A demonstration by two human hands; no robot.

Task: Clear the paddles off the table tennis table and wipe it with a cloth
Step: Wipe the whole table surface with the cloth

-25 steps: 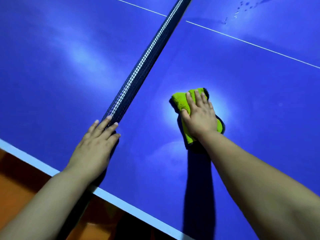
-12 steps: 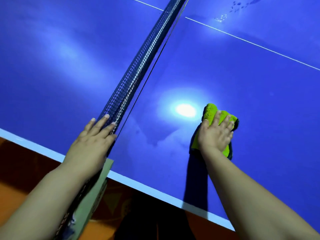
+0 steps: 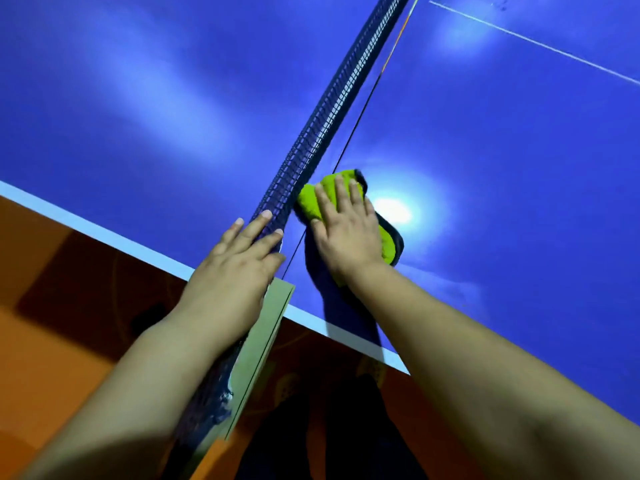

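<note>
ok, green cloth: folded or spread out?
Folded: the green cloth sits as a thick, bunched pad under the flat right hand, beside the net.

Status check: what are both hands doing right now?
Right hand flat on green cloth, at the net's base. Left hand rests on net. No paddles in view.

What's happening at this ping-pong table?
A person is cleaning the blue table tennis table. The right hand presses a green cloth flat on the surface, right beside the net and near the table's edge. The left hand rests with straight fingers on top of the net. No paddles are in view.
</note>
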